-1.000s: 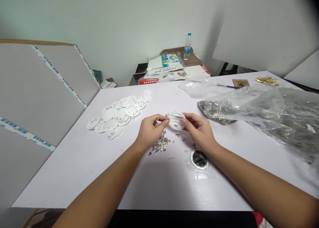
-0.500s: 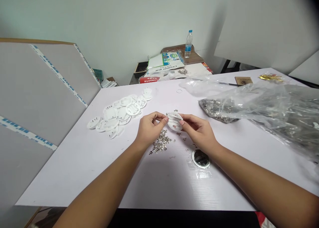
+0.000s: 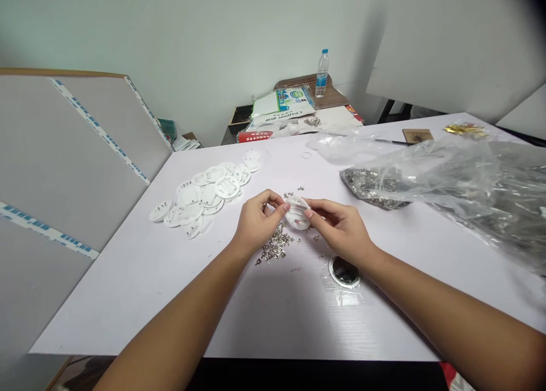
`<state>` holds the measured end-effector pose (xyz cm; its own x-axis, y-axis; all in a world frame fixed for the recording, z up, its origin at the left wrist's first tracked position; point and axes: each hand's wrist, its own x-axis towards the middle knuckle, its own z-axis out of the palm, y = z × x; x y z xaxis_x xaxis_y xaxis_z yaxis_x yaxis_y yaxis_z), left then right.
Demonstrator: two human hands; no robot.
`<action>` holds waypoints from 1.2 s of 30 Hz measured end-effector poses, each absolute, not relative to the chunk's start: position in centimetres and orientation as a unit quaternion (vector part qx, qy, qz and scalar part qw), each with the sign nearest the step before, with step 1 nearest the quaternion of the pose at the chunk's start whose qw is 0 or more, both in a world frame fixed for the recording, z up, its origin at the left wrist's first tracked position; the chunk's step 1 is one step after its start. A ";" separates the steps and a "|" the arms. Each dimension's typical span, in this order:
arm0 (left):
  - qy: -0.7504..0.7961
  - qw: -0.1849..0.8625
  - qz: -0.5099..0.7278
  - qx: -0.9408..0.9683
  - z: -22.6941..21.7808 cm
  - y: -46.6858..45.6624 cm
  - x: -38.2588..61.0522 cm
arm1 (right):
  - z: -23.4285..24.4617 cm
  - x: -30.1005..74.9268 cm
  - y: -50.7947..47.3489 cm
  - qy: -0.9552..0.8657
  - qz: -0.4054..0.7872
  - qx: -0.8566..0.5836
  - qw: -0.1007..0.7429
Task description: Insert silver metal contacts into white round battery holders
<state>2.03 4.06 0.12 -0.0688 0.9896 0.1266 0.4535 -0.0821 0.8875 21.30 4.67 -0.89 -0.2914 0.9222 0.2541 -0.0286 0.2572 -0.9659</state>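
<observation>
Between my two hands, above the table, is a round white plastic disc (image 3: 297, 214) with slots and ridges on its face. My left hand (image 3: 260, 219) pinches its left edge between thumb and fingers. On the opposite edge my right hand (image 3: 339, 226) grips it, thumb on the face and fingers behind. Just below lies a loose heap of small metal clips (image 3: 275, 246), with a few more scattered behind the disc. A pile of similar white discs (image 3: 200, 194) spreads over the table to the left of my hands.
A dark round piece with a white rim (image 3: 344, 272) lies by my right forearm, clear tape around it. At right, a plastic bag of metal parts (image 3: 375, 189) covers much of the white table (image 3: 128, 300). A water bottle (image 3: 322, 75) stands behind. A panel (image 3: 63, 163) borders the left side.
The white disc has tilted to show more of its face and dropped slightly. Both hands keep hold of its edges with small finger shifts.
</observation>
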 end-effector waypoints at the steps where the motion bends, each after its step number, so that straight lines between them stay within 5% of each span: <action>1: 0.594 0.321 0.423 0.605 0.1 4.1 2.0 | -0.9 21.3 4.7 -0.629 0.503 -0.352 0.478; 17: 0.524 0.390 0.446 0.611 0.3 4.4 1.4 | -0.9 21.4 5.1 -0.558 0.551 -0.369 0.498; 29: 0.539 0.411 0.429 0.597 0.3 4.4 1.3 | -0.7 21.8 4.3 -0.697 0.425 -0.329 0.475; 36: 0.509 0.437 0.455 0.586 0.8 4.0 1.9 | -1.2 21.8 4.8 -0.700 0.495 -0.237 0.458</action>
